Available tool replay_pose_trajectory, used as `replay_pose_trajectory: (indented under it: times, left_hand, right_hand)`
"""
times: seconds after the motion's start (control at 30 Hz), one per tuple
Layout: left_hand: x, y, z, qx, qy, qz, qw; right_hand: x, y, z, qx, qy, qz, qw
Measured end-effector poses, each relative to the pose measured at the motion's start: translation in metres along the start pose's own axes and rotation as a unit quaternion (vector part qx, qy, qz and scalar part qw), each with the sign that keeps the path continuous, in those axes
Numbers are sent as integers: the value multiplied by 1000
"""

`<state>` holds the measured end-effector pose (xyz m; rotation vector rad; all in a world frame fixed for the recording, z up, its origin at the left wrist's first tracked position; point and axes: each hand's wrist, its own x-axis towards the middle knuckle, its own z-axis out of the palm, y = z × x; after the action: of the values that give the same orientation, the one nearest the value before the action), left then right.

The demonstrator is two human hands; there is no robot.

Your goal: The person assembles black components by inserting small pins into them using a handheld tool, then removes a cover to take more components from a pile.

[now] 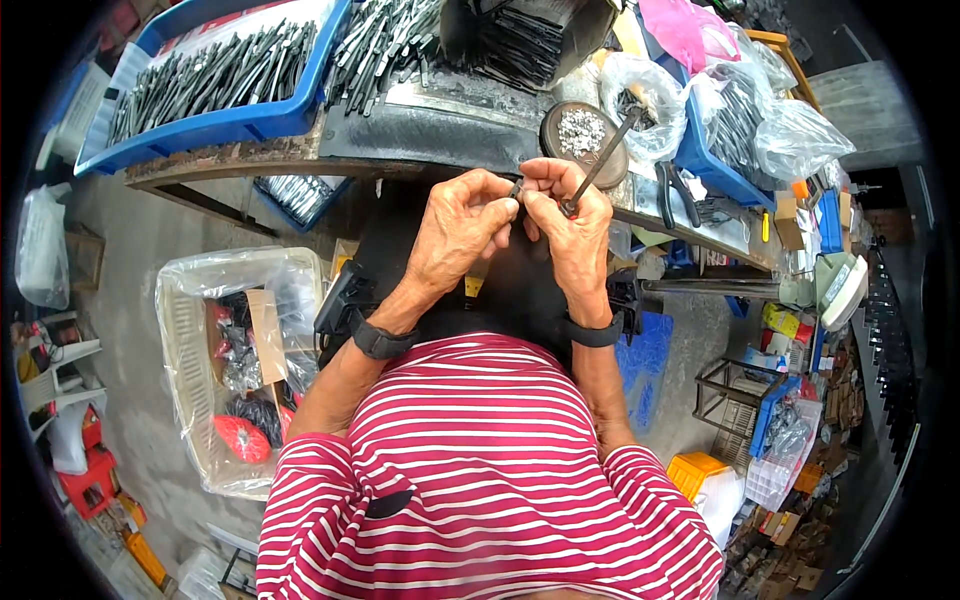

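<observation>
My left hand (452,228) pinches a small dark metal piece (516,189) between thumb and fingers, just off the bench's near edge. The fingertips of my right hand (572,232) meet at the other side of that piece. A long dark metal rod (606,152) is tucked in my right hand and slants up to the right; its lower end shows by the fingers. Whether the right fingertips also pinch a tiny part is too small to tell. Beyond that hand sits a round brown dish (548,135) with many tiny silvery parts (581,131) in it.
A blue tray (205,127) of dark metal strips stands at the bench's left, with loose strips (380,50) beside it. Pliers (677,195), a plastic bag (640,80) and a blue bin (700,150) lie right. A plastic-lined crate (180,370) stands on the floor left.
</observation>
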<state>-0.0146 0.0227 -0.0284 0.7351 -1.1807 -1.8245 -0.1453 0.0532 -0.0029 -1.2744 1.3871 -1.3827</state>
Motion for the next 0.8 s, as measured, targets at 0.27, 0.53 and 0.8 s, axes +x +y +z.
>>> replay_pose_trajectory:
  times: [0.27,0.53,0.8]
  left_hand:
    - [0,-4,-2,56,31,24,998]
    - [1,-10,-1,84,57,62,993]
    - [-1,-9,4,82,68,57,993]
  right_hand:
    - [0,2,2,-6,5,5,1000]
    - [1,4,2,-29,4,-9,1000]
    - [-1,5,3,18,25,-2,1000]
